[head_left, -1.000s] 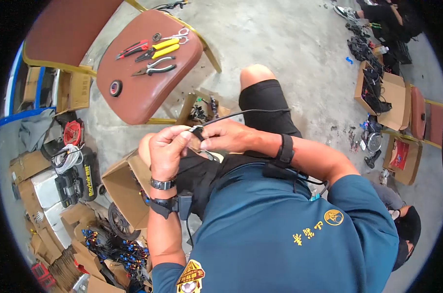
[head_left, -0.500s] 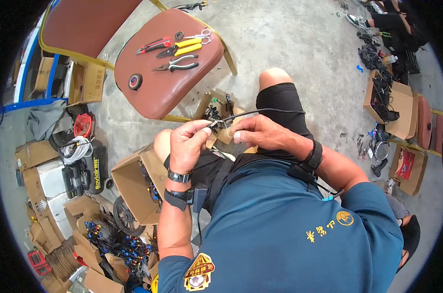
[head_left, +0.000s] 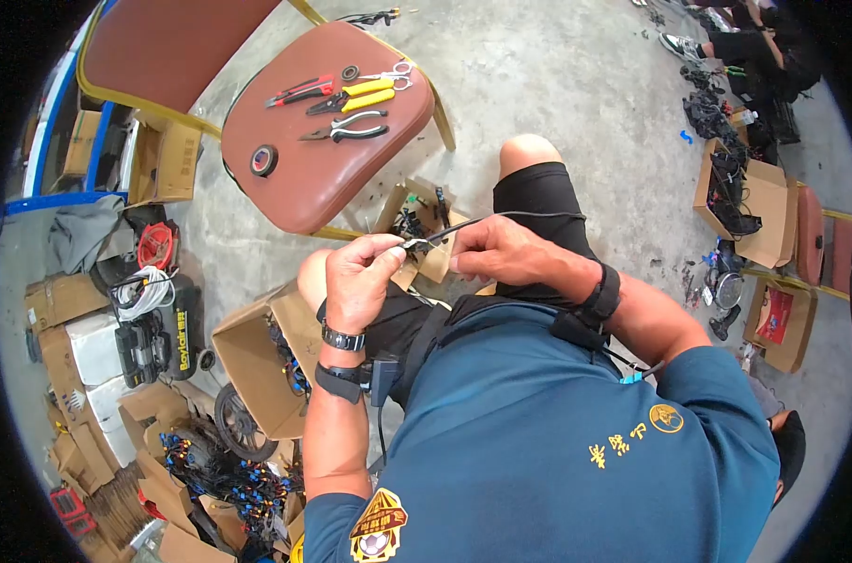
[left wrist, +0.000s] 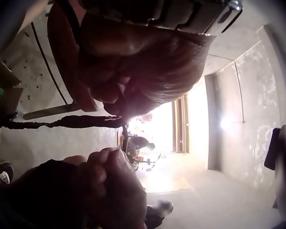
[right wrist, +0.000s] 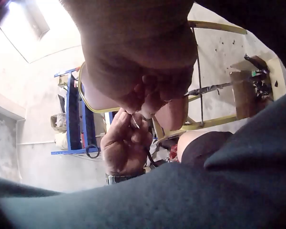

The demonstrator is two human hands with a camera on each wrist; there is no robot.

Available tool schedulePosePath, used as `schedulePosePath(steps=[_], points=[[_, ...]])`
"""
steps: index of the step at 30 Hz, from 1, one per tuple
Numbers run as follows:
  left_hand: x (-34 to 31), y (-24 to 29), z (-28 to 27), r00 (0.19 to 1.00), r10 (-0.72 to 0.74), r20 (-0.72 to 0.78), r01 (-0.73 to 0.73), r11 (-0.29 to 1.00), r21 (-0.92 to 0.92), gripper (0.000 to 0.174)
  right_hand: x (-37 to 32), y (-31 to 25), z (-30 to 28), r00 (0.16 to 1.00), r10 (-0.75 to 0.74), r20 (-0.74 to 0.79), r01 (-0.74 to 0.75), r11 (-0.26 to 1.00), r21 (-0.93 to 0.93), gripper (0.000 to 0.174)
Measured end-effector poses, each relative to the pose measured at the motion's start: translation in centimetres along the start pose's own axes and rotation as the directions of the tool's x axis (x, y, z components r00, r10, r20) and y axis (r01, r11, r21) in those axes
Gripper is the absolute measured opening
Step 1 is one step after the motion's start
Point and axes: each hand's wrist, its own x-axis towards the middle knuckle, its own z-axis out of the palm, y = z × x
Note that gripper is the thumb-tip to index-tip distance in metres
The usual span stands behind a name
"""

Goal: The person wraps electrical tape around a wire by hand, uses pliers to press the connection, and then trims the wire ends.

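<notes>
My left hand (head_left: 362,272) pinches the end of a black cable (head_left: 529,214) between thumb and forefinger. The cable runs right, above my right hand (head_left: 503,253), and across the knee. In the left wrist view its dark wrapped length (left wrist: 81,122) reaches the left fingertips. A thin strand (left wrist: 126,138) leads from there to my right hand (left wrist: 109,186), whose thumb and finger pinch it; its kind cannot be told. The right wrist view shows both hands' fingertips close together, partly hiding the strand.
Beyond my hands, a brown chair seat (head_left: 322,188) holds pliers (head_left: 351,126), yellow-handled strippers (head_left: 365,94), a red cutter (head_left: 302,90), scissors (head_left: 399,75) and a tape roll (head_left: 263,160). Cardboard boxes (head_left: 257,361) stand beside my leg; a small box of parts (head_left: 388,208) sits below my hands.
The hands were close together around a black piece; the right hand then drew away to the right, with a light strand showing between them. Since then both hands have hardly moved.
</notes>
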Motion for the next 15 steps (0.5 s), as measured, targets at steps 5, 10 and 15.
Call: schedulePosePath(steps=[5, 10, 15], points=[[-0.3, 0.0, -1.6, 0.999, 0.05, 0.008, -0.05, 0.995, 0.091, 0.015, -2.6, -2.2, -1.9, 0.967, -0.201, -0.159, 0.152, 0.949, -0.275, 0.013], [-1.4, 0.0, -0.3, 0.982, 0.189, -0.027, -0.182, 0.97, 0.158, 0.02, -0.8, -3.0, -2.1, 0.836, -0.548, -0.024, 0.397, 0.635, -0.662, 0.025], [-2.2, -0.7, 0.0, 0.984, 0.176, -0.027, -0.167, 0.966, 0.195, 0.023, 0.2, -2.0, 0.3, 0.809, -0.571, -0.139, 0.39, 0.699, -0.599, 0.026]])
